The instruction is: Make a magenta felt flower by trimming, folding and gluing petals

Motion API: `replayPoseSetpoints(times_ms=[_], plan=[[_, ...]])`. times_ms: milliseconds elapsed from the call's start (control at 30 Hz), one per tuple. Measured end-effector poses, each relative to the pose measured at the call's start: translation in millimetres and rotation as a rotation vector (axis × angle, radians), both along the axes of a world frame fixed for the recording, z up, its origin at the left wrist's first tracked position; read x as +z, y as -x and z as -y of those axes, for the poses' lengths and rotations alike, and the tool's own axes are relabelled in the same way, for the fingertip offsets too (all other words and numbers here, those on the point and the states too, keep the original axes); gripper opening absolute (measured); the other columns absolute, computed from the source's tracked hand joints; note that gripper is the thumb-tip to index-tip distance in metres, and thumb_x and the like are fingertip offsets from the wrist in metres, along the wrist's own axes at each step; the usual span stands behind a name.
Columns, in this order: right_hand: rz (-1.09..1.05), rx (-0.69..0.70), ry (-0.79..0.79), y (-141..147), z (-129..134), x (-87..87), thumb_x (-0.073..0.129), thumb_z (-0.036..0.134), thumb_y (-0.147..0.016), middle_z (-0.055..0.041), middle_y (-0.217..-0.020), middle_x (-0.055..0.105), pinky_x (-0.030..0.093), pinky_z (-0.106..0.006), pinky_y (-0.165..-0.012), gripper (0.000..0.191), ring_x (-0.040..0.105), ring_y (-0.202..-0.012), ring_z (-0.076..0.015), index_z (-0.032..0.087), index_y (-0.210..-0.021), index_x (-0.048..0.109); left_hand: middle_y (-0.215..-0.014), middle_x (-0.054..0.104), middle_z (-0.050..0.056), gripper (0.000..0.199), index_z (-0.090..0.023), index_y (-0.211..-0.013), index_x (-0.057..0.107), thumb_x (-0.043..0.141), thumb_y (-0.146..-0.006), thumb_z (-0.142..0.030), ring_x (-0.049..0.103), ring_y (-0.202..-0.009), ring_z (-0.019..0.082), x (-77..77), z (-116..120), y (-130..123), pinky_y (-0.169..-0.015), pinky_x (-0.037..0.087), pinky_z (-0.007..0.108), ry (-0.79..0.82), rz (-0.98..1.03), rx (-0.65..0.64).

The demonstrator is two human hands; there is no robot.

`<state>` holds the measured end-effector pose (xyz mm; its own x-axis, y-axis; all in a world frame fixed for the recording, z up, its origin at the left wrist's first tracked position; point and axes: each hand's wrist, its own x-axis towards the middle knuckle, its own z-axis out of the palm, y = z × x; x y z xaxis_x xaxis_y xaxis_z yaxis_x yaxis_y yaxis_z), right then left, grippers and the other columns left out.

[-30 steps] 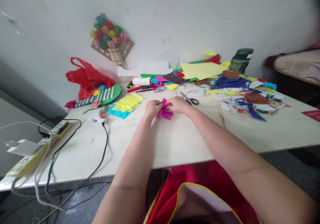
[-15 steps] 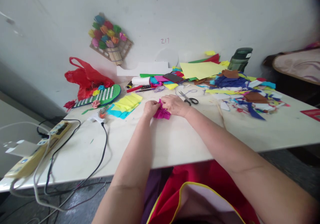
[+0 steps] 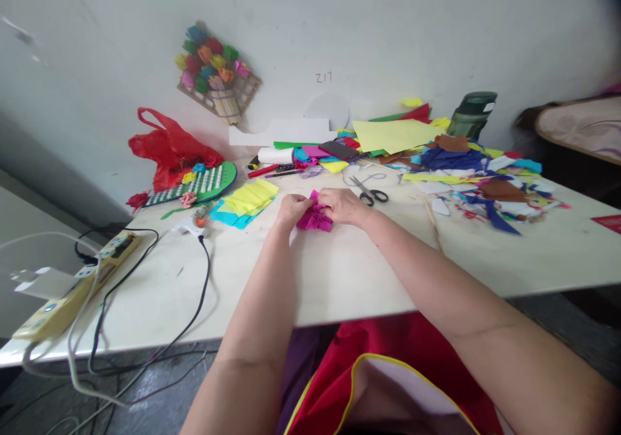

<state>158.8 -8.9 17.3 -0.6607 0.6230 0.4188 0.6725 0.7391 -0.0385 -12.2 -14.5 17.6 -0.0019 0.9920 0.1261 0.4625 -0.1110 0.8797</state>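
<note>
a plain pale wall point(image 3: 398, 41) behind a white table point(image 3: 349, 280), dark grey floor point(image 3: 162, 415) below its near edge

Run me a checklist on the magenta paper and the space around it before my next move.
1. Left hand on the magenta paper: ok, fingers at its left side.
2. Right hand on it too: ok, at its upper right.
3. Scissors clear of the fingers: ok, lying beyond the right hand.
4. Yellow sheets apart from the magenta paper: ok, left of the left hand.
5. Folds under the fingertips even: cannot tell, hidden.
</note>
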Motion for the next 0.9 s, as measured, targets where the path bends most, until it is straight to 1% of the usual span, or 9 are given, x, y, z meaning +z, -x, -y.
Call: replayPoseSetpoints(times_ms=[167,300,433,567,700,800,833,900], plan=[[0.014,-0.083,0.004,-2.8,-3.3,-3.1,0.05,0.023,-0.087,-0.007,-0.099,0.066,0.035,-0.027,-0.064,0.023,0.059,-0.079,-0.0162,0.017,-0.092,0.072,-0.045,0.042,-0.004,0.022,-0.015,-0.049,0.056,0.064,-0.062,-0.03,0.035,-0.048,0.008,-2.6,-2.3,2.1,-0.049,0.026,0.024,0.01,0.004,-0.009],[-0.001,-0.133,0.014,-2.9,-3.7,-4.3,0.05,0.026,-0.089,-0.0072,-0.1,0.067,0.034,-0.028,-0.063,0.024,0.06,-0.08,-0.0172,0.018,-0.094,0.072,-0.046,0.045,-0.004,0.018,-0.015,-0.051,0.058,0.066,-0.059,-0.03,0.037,-0.048,0.009,-5.0,-5.1,2.9,-0.05,0.027,0.024,0.019,0.025,-0.008],[-0.045,-0.161,0.016,-2.3,-1.4,-3.7,0.049,0.023,-0.089,-0.0077,-0.1,0.068,0.035,-0.028,-0.064,0.024,0.061,-0.083,-0.0179,0.017,-0.093,0.072,-0.047,0.046,-0.004,0.018,-0.016,-0.051,0.056,0.067,-0.056,-0.03,0.037,-0.048,0.008,-2.9,-3.3,1.9,-0.05,0.028,0.024,0.026,0.076,0.006],[-0.074,-0.184,0.026,-0.8,1.7,-2.0,0.048,0.019,-0.088,-0.0085,-0.099,0.069,0.035,-0.028,-0.065,0.023,0.061,-0.083,-0.0183,0.017,-0.092,0.071,-0.046,0.045,-0.004,0.018,-0.016,-0.051,0.055,0.064,-0.055,-0.031,0.037,-0.049,0.009,0.1,0.8,1.0,-0.05,0.027,0.024,0.032,0.13,-0.006],[-0.099,-0.189,0.043,-0.2,2.1,-2.7,0.048,0.019,-0.087,-0.0076,-0.098,0.069,0.036,-0.028,-0.066,0.023,0.061,-0.083,-0.0183,0.018,-0.093,0.071,-0.046,0.043,-0.004,0.023,-0.015,-0.053,0.056,0.067,-0.056,-0.036,0.036,-0.049,0.009,-1.0,0.3,0.6,-0.05,0.026,0.025,0.045,0.153,-0.008],[-0.117,-0.2,0.051,-0.4,1.0,-3.8,0.047,0.019,-0.087,-0.0074,-0.098,0.069,0.036,-0.027,-0.067,0.024,0.061,-0.084,-0.018,0.018,-0.094,0.07,-0.052,0.049,-0.002,0.034,-0.014,-0.064,0.061,0.07,-0.059,-0.046,0.042,-0.051,0.01,-3.8,-3.3,1.3,-0.05,0.029,0.024,0.064,0.235,-0.011],[-0.131,-0.208,0.05,-0.3,0.6,-3.8,0.047,0.02,-0.087,-0.0076,-0.097,0.069,0.037,-0.027,-0.067,0.024,0.061,-0.084,-0.018,0.017,-0.094,0.07,-0.055,0.052,-0.001,0.039,-0.014,-0.071,0.063,0.07,-0.061,-0.051,0.045,-0.053,0.01,-4.4,-4.1,1.8,-0.051,0.031,0.024,0.065,0.294,-0.002],[-0.169,-0.236,0.048,-0.1,-0.4,-3.2,0.048,0.02,-0.086,-0.0082,-0.096,0.07,0.037,-0.027,-0.069,0.023,0.061,-0.084,-0.0185,0.016,-0.092,0.07,-0.063,0.058,0.0,0.051,-0.015,-0.092,0.063,0.068,-0.065,-0.058,0.053,-0.057,0.012,-4.9,-4.1,2.8,-0.054,0.037,0.024,0.076,0.443,0.0]])
